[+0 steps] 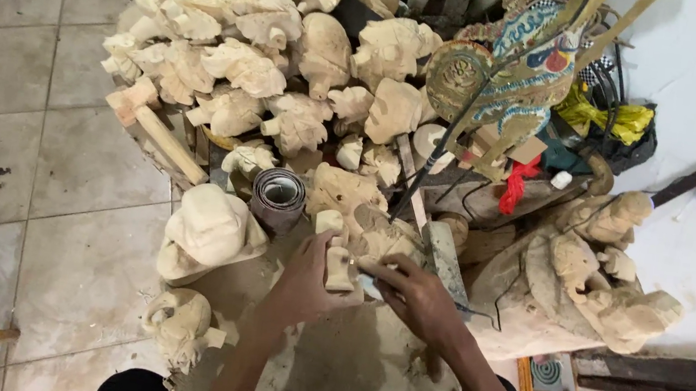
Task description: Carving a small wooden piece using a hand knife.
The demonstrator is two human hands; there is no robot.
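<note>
My left hand (300, 283) grips a small pale carved wooden figure (337, 261) and holds it upright over my lap. My right hand (419, 299) holds a thin carving tool (365, 271), its tip against the side of the figure. A dusty cloth (360, 376) covers my lap beneath both hands.
A big heap of unfinished pale wooden carvings (248, 66) fills the space ahead. A roll of sandpaper (277, 200) stands just past my left hand. A painted flat puppet on sticks (516, 74) leans at the right. A wooden mallet (155, 130) lies at the left. Tiled floor (16, 134) lies to the left.
</note>
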